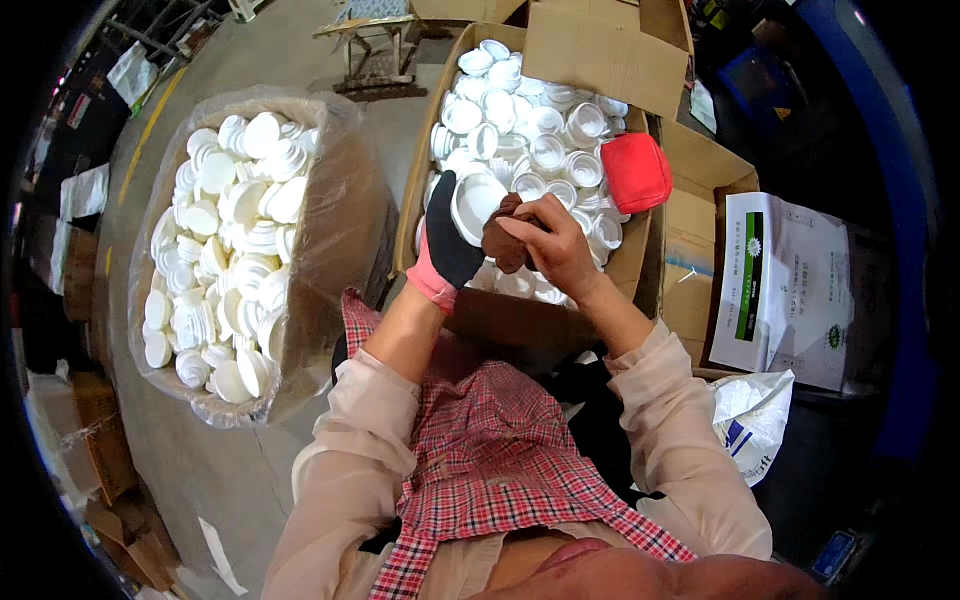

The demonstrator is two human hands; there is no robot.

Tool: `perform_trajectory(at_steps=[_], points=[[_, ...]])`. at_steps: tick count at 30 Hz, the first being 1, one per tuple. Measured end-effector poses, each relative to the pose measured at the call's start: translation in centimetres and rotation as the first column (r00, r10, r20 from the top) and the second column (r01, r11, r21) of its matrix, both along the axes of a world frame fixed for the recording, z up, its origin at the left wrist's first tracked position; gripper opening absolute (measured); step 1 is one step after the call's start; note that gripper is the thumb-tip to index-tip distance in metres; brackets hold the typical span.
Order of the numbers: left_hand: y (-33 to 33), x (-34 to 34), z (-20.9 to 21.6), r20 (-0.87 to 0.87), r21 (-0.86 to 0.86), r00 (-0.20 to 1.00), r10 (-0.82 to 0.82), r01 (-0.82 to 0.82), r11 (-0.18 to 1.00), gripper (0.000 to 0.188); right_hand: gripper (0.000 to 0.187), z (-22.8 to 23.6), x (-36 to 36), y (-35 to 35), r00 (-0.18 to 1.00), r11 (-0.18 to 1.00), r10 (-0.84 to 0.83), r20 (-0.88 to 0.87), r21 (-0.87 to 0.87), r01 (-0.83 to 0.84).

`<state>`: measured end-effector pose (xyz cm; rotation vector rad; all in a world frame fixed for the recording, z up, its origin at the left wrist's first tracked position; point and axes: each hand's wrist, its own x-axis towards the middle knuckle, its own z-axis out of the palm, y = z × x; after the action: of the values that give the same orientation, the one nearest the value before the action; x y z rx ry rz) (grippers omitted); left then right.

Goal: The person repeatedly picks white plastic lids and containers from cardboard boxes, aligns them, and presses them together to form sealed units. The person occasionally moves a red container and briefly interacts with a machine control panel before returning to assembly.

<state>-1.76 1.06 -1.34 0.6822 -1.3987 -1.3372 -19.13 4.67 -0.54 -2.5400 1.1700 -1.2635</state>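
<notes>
My left hand (448, 245), in a black and pink glove, grips a white round plastic piece (478, 207), shallow and hollow like a cap, with its open side facing up. A crumpled brown cloth (508, 238) is bunched in my bare right hand (556, 245), whose fingers are closed on it. The cloth is against the near right edge of the white piece; whether it presses on the rim I cannot tell. Both hands are over the near part of a cardboard box (408, 225) filled with similar white pieces (547, 152).
To the left, a plastic-lined box (345, 200) is heaped with white discs (240, 200). A red pouch (636, 172) lies at the filled box's right edge. Printed white packaging (790, 290) lies further right. A small stool (372, 45) stands beyond, on the grey floor.
</notes>
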Motion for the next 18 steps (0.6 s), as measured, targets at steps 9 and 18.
perform_trajectory(at_steps=[9,18], points=[[2.2,-2.3,-1.4,-0.091,0.212,0.996,-0.017,0.036,0.977,0.034,0.025,-1.0,-0.2,0.0,0.938,0.944,-0.315,0.146,0.147,0.294],[-1.9,2.8,-0.5,-0.797,0.452,0.593,0.117,0.456,0.767,0.069,0.069,-13.5,-4.0,-2.4,0.844,0.565,-0.379,-0.378,0.628,0.535]])
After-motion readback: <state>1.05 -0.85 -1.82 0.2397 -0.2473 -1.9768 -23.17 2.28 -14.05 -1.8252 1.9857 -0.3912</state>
